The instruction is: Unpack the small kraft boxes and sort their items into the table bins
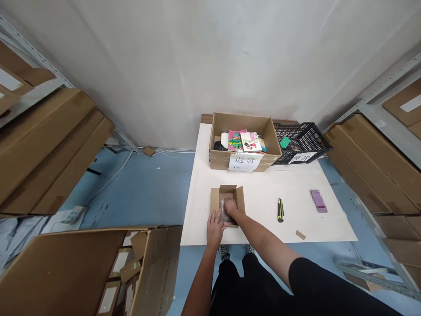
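A small open cardboard box (240,201) stands near the front edge of the white table, its flaps spread outward. My left hand (215,224) grips the box's front left edge, fingers over the flap. My right hand (230,205) reaches inside, its fingers bent around a flat packet in clear plastic (224,214). The packet's contents are too small to make out, and part of it is hidden by my hand. To the right lies a yellow and black utility knife (280,210), apart from both hands.
Behind stand a large cardboard box (217,163) of books and a black plastic crate (279,159) with a green item. A purple blurred item (318,202) and a cardboard scrap (300,235) lie on the white table (263,184). A big carton (161,263) of boxes is at lower left.
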`<action>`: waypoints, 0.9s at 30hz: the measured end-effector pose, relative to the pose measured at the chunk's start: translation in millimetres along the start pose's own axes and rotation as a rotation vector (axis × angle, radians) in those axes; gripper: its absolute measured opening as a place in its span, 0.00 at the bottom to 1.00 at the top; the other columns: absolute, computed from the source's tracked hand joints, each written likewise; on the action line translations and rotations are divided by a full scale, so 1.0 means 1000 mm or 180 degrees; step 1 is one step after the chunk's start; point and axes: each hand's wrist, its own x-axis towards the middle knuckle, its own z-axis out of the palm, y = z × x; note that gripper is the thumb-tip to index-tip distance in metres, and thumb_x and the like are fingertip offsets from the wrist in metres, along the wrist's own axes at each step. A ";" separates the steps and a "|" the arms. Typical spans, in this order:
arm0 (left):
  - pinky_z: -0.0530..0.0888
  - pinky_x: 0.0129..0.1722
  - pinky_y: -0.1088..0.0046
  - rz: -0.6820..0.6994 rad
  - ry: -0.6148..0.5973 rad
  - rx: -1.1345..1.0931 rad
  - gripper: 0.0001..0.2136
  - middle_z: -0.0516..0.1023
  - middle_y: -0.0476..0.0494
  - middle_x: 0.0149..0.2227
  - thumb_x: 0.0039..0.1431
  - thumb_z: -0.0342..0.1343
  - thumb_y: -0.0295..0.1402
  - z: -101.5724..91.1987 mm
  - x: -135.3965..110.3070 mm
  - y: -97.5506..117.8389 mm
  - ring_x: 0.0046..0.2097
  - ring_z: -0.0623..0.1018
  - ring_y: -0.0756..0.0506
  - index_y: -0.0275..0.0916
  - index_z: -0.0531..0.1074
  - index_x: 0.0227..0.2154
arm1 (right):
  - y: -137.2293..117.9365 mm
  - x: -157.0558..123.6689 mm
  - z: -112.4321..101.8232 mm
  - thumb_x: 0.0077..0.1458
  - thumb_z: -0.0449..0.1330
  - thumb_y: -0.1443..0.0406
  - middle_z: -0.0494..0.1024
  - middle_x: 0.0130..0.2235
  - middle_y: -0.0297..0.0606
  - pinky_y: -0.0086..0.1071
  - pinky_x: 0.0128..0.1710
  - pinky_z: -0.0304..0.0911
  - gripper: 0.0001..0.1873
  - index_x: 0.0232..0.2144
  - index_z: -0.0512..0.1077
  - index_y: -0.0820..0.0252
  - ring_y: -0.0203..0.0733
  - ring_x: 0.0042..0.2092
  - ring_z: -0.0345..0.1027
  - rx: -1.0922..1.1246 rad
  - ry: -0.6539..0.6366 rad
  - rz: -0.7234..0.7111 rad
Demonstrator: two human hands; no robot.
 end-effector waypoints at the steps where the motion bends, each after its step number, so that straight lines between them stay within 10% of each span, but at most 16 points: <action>1: 0.61 0.71 0.43 -0.0007 0.0048 0.0022 0.02 0.61 0.44 0.74 0.59 0.64 0.31 0.001 -0.001 0.000 0.75 0.57 0.33 0.45 0.79 0.34 | 0.000 -0.001 -0.009 0.53 0.65 0.71 0.79 0.52 0.60 0.39 0.58 0.66 0.25 0.54 0.75 0.71 0.56 0.54 0.73 0.0011 -0.0016 0.0005; 11: 0.67 0.69 0.46 -0.0084 0.0423 0.0283 0.02 0.62 0.41 0.73 0.57 0.63 0.30 -0.006 0.001 -0.010 0.75 0.58 0.30 0.43 0.77 0.29 | 0.017 -0.055 -0.092 0.57 0.58 0.75 0.84 0.45 0.42 0.32 0.46 0.65 0.20 0.50 0.76 0.57 0.49 0.48 0.77 0.0393 0.0386 -0.0260; 20: 0.69 0.68 0.46 0.0092 0.0324 0.0294 0.04 0.64 0.40 0.72 0.57 0.64 0.31 -0.045 0.005 -0.055 0.74 0.59 0.29 0.42 0.79 0.27 | 0.087 -0.100 -0.193 0.54 0.58 0.75 0.83 0.42 0.40 0.30 0.45 0.61 0.18 0.45 0.76 0.57 0.48 0.45 0.74 0.1049 0.1038 -0.0384; 27: 0.69 0.68 0.48 -0.0074 0.0323 0.0207 0.05 0.63 0.44 0.73 0.60 0.63 0.35 -0.044 -0.001 -0.051 0.75 0.57 0.31 0.43 0.80 0.30 | 0.147 -0.112 -0.183 0.54 0.60 0.68 0.78 0.33 0.34 0.28 0.35 0.60 0.04 0.34 0.71 0.57 0.43 0.36 0.70 0.1771 0.0724 0.0005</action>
